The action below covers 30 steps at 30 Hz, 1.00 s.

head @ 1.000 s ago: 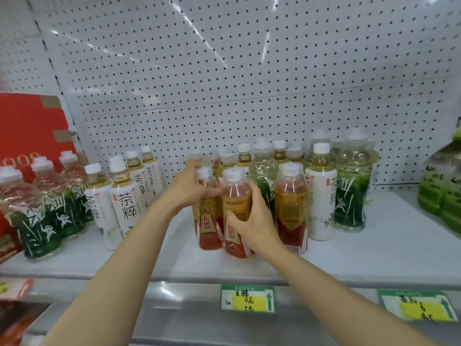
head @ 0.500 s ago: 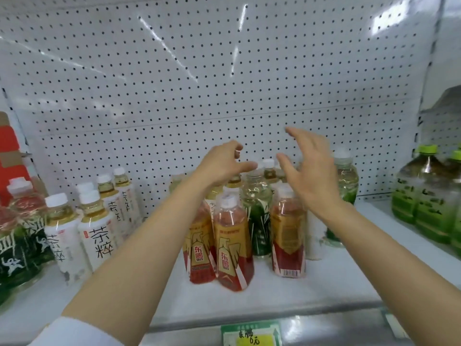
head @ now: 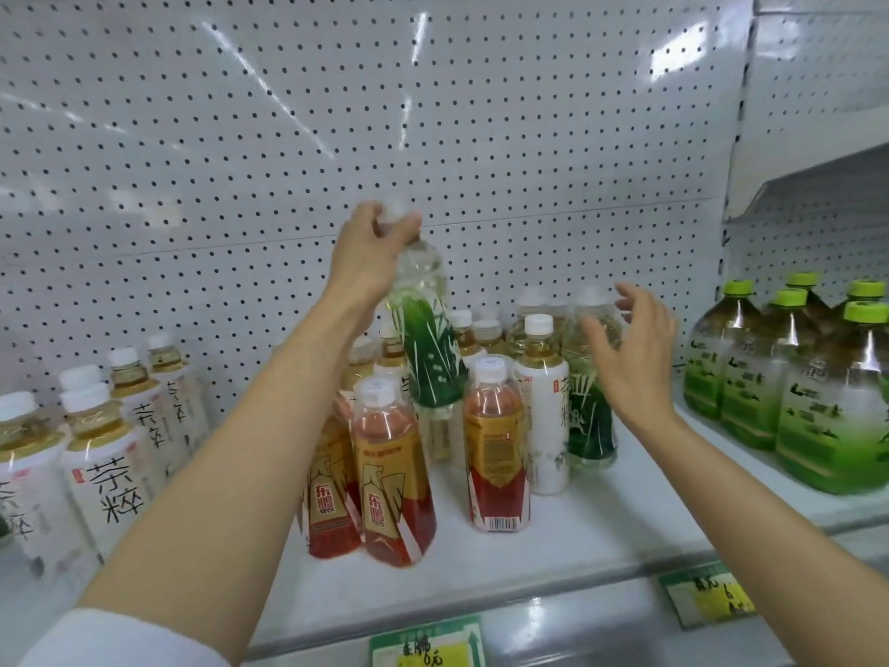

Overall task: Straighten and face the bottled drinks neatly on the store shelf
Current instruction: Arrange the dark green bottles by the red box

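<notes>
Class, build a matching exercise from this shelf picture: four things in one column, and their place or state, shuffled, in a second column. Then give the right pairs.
Things
1. green-labelled bottle
2. red drink bottle with barcode showing
3. right hand
4. green-capped large bottles

States
A. standing at the shelf's right end
B. lifted off the shelf, held at its cap by the left hand
C. open, holding nothing
D. standing on the shelf with its back label to the front

Pairs: 1-B, 2-D, 3-C, 4-A
</notes>
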Each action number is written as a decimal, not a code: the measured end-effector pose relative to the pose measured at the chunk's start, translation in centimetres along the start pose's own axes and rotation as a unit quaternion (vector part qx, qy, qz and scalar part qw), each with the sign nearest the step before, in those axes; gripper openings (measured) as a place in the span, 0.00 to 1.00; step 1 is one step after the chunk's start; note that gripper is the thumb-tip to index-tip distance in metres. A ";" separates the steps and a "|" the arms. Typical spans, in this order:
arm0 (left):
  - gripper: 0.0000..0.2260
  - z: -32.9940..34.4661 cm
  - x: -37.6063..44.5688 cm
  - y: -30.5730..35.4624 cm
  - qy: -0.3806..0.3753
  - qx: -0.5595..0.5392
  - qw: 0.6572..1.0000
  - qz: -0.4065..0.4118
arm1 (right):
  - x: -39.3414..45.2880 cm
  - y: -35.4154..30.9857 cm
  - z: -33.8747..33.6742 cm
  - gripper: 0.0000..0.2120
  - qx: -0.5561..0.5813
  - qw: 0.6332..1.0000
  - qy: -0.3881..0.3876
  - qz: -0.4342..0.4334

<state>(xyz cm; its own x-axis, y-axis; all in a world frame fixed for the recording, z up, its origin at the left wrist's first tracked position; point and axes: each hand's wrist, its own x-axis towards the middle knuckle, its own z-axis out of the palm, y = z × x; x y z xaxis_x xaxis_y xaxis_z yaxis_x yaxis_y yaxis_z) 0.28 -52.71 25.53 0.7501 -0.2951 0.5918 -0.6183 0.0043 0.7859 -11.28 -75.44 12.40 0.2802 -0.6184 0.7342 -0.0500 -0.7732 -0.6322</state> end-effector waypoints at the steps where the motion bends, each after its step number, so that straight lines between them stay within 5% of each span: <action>1: 0.20 0.1 0.0 1.0 0.034 -0.033 0.999 0.022 | 0.2 0.7 0.1 0.26 0.009 0.999 -0.024 0.023; 6: 0.08 -0.4 0.5 4.4 0.119 -0.148 0.973 0.128 | -0.6 3.1 0.7 0.32 0.074 0.990 -0.099 0.061; 11: 0.13 -1.1 -0.3 6.3 0.136 -0.175 0.966 0.132 | -1.4 3.8 1.2 0.43 0.149 0.971 -0.166 0.088; 23: 0.12 -4.6 -9.0 8.0 0.208 -0.168 0.956 0.122 | -0.8 0.3 -4.7 0.36 0.267 0.962 -0.035 0.047; 30: 0.14 -8.0 -14.3 6.2 0.219 -0.115 0.965 0.088 | -5.6 -4.7 -7.5 0.33 0.307 0.948 -0.084 0.021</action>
<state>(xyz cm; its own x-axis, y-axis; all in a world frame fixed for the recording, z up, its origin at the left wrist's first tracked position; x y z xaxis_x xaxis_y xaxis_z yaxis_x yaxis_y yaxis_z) -12.36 -40.83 23.40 0.6973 0.1605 0.6986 -0.7138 0.2448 0.6562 -19.84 -69.37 13.09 0.4409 -0.5756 0.6887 0.4892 -0.4892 -0.7221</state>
